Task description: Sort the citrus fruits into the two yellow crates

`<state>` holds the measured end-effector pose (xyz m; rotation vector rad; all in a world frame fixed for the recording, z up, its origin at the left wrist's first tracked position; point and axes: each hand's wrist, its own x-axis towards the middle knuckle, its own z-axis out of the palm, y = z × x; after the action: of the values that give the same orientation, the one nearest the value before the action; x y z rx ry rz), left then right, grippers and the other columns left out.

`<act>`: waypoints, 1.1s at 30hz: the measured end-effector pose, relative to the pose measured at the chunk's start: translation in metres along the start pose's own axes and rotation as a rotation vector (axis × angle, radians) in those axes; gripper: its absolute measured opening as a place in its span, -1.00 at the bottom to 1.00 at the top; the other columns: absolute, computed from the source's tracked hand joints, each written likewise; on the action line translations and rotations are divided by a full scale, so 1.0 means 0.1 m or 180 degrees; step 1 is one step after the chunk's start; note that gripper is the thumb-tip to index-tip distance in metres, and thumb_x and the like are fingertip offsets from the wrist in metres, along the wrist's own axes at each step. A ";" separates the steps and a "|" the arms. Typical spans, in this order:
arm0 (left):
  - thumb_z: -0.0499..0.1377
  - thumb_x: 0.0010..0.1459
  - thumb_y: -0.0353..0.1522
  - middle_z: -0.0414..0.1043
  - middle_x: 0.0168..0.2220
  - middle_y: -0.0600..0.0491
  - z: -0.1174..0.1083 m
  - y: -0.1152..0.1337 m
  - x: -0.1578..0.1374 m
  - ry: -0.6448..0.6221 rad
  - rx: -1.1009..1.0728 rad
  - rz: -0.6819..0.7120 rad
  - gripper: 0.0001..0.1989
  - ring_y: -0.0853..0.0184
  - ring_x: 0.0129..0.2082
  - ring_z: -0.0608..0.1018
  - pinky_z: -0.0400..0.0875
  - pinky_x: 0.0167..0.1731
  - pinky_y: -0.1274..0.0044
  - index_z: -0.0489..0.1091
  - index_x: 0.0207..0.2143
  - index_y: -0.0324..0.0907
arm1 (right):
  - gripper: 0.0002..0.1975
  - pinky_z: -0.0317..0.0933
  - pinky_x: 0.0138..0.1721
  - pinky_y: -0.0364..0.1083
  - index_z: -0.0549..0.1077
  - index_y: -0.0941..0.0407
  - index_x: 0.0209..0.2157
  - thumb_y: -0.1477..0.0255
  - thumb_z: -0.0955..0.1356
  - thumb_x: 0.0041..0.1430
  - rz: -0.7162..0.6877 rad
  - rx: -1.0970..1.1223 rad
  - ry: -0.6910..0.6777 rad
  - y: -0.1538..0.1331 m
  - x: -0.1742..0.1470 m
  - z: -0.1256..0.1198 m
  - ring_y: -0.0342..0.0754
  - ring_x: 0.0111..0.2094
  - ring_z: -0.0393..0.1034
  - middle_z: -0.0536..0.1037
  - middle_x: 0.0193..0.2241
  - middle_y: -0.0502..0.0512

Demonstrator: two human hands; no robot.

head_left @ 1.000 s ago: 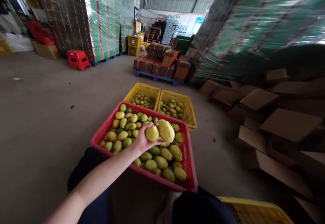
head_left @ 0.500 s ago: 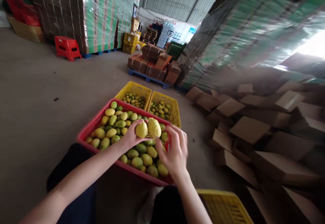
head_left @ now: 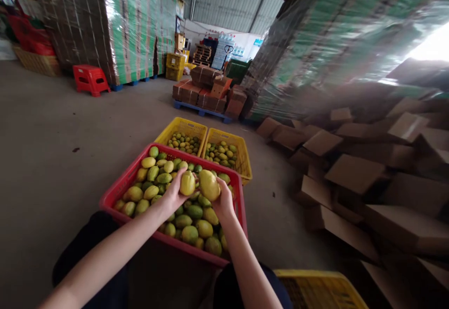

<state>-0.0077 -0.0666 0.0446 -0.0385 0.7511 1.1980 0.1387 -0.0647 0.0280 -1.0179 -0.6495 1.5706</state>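
My left hand (head_left: 176,191) is closed around a yellow lemon (head_left: 187,183). Beside it, my right hand (head_left: 223,200) grips a larger, bumpy yellow lemon (head_left: 209,185). Both fruits are held close together above a red plastic crate (head_left: 105,200), and their far sides and some fingertips are hidden. Many green and yellow lemons (head_left: 190,234) fill that crate, which stands in front of my knees.
Two yellow crates (head_left: 249,168) with smaller greenish lemons adjoin the red crate's far side. Another yellow crate (head_left: 315,276) stands at lower right. Cardboard boxes (head_left: 354,173) lie heaped on the right. Farther off are a red stool (head_left: 90,79), a loaded blue pallet (head_left: 201,111) and wrapped stacks (head_left: 135,28).
My right hand, open beside the fruit before, has closed on the larger lemon. That lemon has passed from my left hand, which keeps the smaller one. The view has shifted slightly.
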 end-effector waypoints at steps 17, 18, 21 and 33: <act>0.18 0.16 -0.34 0.43 -0.46 0.12 0.00 0.13 0.13 0.0399 -0.0541 0.0611 -0.91 0.41 -0.52 0.52 0.54 -0.47 0.56 0.34 -0.38 -0.15 | -0.79 0.32 -0.60 -0.14 0.47 0.13 -0.33 0.26 0.34 0.16 0.0774 0.1009 0.0014 -0.02 -0.18 0.08 -0.06 -0.58 0.48 0.60 -0.54 0.06; 0.17 0.17 -0.31 0.43 -0.45 0.11 -0.01 0.13 0.13 0.0399 -0.0520 0.0551 -0.89 0.40 -0.51 0.52 0.54 -0.48 0.55 0.35 -0.37 -0.16 | -0.75 0.31 -0.61 -0.14 0.47 0.13 -0.35 0.22 0.31 0.18 0.0763 0.1020 0.0085 0.00 -0.15 0.07 -0.06 -0.58 0.48 0.59 -0.56 0.06; 0.06 0.23 -0.26 0.43 -0.44 0.03 -0.06 0.11 0.16 0.0452 -0.0442 0.0231 -0.79 0.34 -0.49 0.53 0.54 -0.50 0.49 0.37 -0.30 -0.21 | -0.71 0.26 -0.63 -0.15 0.45 0.10 -0.37 0.19 0.26 0.23 0.0703 0.1087 0.0261 0.03 -0.08 0.07 -0.05 -0.56 0.50 0.58 -0.56 0.03; 0.22 0.11 -0.43 0.43 -0.47 0.06 0.12 0.16 0.05 0.0025 -0.0017 0.0224 -0.91 0.40 -0.53 0.54 0.56 -0.48 0.58 0.34 -0.32 -0.22 | -0.85 0.30 -0.63 -0.18 0.47 0.10 -0.36 0.34 0.45 0.04 0.0328 0.0885 0.0135 -0.06 -0.15 0.23 -0.14 -0.58 0.42 0.57 -0.53 -0.06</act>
<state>-0.0143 -0.0516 0.0561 -0.0212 0.7614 1.2675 0.1223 -0.0751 0.0478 -0.8838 -0.3412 1.6703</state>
